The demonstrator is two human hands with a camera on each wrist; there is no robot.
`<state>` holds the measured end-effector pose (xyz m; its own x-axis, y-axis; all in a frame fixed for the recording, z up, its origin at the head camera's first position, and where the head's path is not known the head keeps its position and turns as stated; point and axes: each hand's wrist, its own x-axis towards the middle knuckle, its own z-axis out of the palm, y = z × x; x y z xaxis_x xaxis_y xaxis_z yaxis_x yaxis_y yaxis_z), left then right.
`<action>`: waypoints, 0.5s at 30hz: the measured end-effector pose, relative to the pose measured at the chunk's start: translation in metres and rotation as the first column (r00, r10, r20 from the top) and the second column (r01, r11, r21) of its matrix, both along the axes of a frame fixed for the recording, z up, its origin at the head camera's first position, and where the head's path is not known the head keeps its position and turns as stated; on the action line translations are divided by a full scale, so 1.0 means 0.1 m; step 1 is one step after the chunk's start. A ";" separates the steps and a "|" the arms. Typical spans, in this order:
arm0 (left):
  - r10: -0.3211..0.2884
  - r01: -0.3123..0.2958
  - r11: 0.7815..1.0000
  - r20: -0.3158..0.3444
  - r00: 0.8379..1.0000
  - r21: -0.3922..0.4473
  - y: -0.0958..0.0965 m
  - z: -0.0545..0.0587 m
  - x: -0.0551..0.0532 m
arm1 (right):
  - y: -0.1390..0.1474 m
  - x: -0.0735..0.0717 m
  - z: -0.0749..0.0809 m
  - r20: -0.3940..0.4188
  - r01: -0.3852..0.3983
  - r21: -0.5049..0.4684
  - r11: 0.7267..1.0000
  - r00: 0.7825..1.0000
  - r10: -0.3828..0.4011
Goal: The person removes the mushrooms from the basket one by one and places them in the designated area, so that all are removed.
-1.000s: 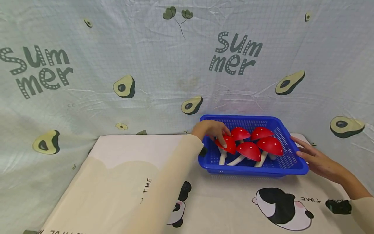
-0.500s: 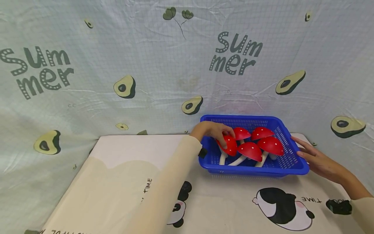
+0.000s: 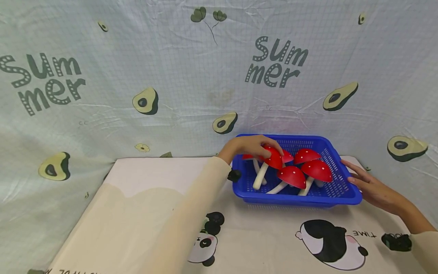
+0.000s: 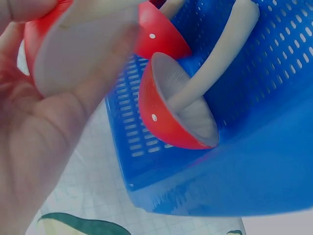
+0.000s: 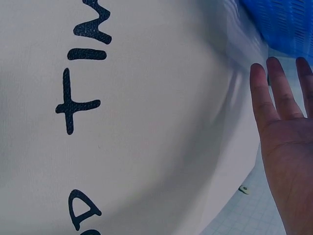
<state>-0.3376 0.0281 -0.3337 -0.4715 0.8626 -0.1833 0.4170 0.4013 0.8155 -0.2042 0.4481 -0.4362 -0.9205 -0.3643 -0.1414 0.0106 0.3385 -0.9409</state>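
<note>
My left hand (image 3: 254, 145) grips a toy mushroom (image 3: 273, 158) by its white-dotted red cap, its pale stem slanting down over the left part of the blue basket (image 3: 297, 201). In the left wrist view the thumb and fingers curl round the cap (image 4: 73, 63). Below it another mushroom (image 4: 178, 107) lies on its side by the basket wall. Several more red mushrooms, one in front (image 3: 291, 176) and one at the right (image 3: 316, 170), fill the basket. My right hand (image 3: 373, 186) has straight fingers touching the basket's right rim; they stretch toward the blue wall in the right wrist view.
The basket stands at the back right of the table (image 3: 143, 213), whose pale cover has panda prints. Behind it hangs a light curtain (image 3: 184, 76) with avocado prints. The left sleeve (image 3: 191, 213) crosses the table's middle.
My left hand has lifted a mushroom up and to the right, its stem swinging free. Another mushroom behind it now shows at the left. The right hand stays at the rim.
</note>
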 end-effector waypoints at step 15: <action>0.105 -0.102 0.993 -0.033 0.994 0.064 -0.11 0.01 0.04 | -0.01 0.01 -0.01 -0.005 0.008 0.017 1.000 1.000 -0.007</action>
